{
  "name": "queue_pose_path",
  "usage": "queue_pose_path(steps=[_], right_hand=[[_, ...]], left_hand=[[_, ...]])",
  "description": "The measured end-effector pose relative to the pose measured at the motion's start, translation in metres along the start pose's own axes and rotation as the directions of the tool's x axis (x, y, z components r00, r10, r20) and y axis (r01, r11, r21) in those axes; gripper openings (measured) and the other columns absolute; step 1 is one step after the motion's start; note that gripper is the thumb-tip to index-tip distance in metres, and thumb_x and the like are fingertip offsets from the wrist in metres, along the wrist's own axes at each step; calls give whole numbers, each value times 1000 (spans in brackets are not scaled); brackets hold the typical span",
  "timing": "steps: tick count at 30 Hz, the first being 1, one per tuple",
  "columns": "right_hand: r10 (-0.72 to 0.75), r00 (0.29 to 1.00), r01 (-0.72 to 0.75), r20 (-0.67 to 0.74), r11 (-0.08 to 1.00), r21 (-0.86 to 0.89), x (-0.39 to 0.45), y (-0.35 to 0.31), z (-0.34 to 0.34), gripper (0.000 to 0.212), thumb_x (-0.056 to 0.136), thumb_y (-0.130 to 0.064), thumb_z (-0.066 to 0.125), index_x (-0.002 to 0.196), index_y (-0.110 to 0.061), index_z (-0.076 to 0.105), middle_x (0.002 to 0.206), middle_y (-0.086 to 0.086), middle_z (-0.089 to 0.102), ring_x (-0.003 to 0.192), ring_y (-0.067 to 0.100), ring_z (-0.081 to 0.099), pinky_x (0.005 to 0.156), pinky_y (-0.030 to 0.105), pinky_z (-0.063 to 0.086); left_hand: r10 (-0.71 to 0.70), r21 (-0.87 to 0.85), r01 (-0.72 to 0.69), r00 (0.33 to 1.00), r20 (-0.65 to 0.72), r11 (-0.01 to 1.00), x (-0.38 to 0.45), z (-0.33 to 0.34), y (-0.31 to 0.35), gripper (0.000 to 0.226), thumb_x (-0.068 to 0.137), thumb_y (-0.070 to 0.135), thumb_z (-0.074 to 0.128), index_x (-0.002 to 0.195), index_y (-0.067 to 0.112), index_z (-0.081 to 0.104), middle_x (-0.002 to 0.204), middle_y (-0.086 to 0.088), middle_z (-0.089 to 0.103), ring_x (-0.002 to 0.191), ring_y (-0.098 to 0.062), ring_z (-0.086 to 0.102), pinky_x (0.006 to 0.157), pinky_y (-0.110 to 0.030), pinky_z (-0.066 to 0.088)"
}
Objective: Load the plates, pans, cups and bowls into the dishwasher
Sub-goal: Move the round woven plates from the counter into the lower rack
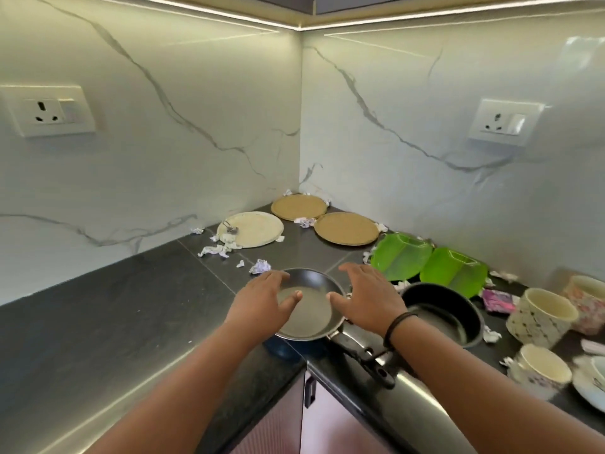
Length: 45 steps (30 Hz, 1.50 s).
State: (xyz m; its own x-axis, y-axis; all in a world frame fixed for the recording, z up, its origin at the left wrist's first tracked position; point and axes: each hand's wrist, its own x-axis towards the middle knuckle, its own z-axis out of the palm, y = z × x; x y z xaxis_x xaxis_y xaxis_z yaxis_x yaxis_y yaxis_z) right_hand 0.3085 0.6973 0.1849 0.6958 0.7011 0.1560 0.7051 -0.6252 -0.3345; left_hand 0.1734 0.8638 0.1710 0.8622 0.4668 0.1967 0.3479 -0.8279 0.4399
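1. Black stone table [108,309] wraps the corner; its left half is bare, while the dishes crowd the centre and right of the frame, and its front edge cuts inward at lower centre.
2. White marble walls [163,126] close off the table at the back and right, meeting at upper centre.
3. Three round plates sit in the far corner: a pale plate [253,228] and two tan plates [299,206] [346,228].
4. Two green plates [402,255] [454,272] lie to their right, near the wall.
5. Deep black pan [442,314] sits at right of centre, just beside the shallow frying pan [306,311], whose handle [363,352] reaches over the table's front edge.
6. Patterned cups [541,317] [543,365] stand at far right.
7. Left hand [262,298] and right hand [370,296] hover on either side of the frying pan, fingers [352,268] spread wide, holding nothing.
8. Crumpled paper scraps [217,250] litter the table around the plates.
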Motion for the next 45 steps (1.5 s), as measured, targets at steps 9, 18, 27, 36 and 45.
queue_pose_path(steps=[9,18,27,36,45], right_hand=[[97,985,-122,141,975,184,97,-14,32,65,78,-54,61,134,-25,44,135,4,51,126,24,45,101,35,38],[311,919,-383,242,851,359,183,-28,61,49,78,-43,67,119,-22,51,109,0,58,102,17,56,94,34,45],[344,881,-464,324,760,456,287,-54,106,32,87,-22,63,60,-18,45,60,3,40,59,18,38,60,30,30],[337,891,-426,304,853,303,386,-51,155,15,86,-20,57,78,-7,56,86,13,57,87,27,56,66,25,38],[430,792,-588,434,731,347,421,-39,171,36,90,-9,57,122,6,57,102,15,58,90,22,52,84,34,47]], left_hand=[[-227,-110,228,974,18,967,63,-14,-71,52,89,53,56,131,23,51,137,2,51,123,-17,49,99,-31,39],[-231,-112,246,964,132,963,151,-10,-139,54,88,52,56,129,18,52,134,-2,53,120,-19,51,92,-28,37],[-425,-195,447,893,146,873,237,-16,-223,52,91,47,53,133,17,49,131,-6,56,113,-23,56,90,-32,43],[-572,-373,596,799,186,711,324,1,-279,15,87,-1,45,89,1,60,89,-11,57,79,-22,51,73,-32,41],[-669,-665,695,633,389,272,362,6,-279,25,81,1,47,106,0,53,103,-17,52,94,-27,52,90,-38,47]])
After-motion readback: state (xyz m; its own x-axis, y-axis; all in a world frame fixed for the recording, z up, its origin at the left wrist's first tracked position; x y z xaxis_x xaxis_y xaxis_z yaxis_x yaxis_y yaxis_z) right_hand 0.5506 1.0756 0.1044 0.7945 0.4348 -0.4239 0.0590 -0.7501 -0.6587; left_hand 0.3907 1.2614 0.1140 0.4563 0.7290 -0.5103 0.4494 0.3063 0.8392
